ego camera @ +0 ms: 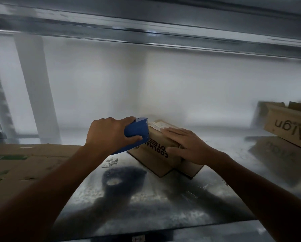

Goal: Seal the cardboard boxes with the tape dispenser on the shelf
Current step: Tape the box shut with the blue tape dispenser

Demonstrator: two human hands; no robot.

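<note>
blue tape dispenser (136, 135), gripped in the left hand (109, 133): fingers curled over its top, thumb across its side. its front end touches the 9 o'clock side of a small cardboard box (155, 151). the box stands on the metal shelf (146, 198) just below the middle of the view, one corner turned toward 6 o'clock, with black print on its near face and a pale label on top. right hand (188, 147) lies flat on the box top from the 3 o'clock side, fingers straight, pressing rather than clasping. at 3 o'clock, well apart, a second printed box (289, 126), blurred. at 8 o'clock, flattened cardboard (24, 163) lies on the shelf. upper shelf beam (146, 32) at 12 o'clock.
</note>
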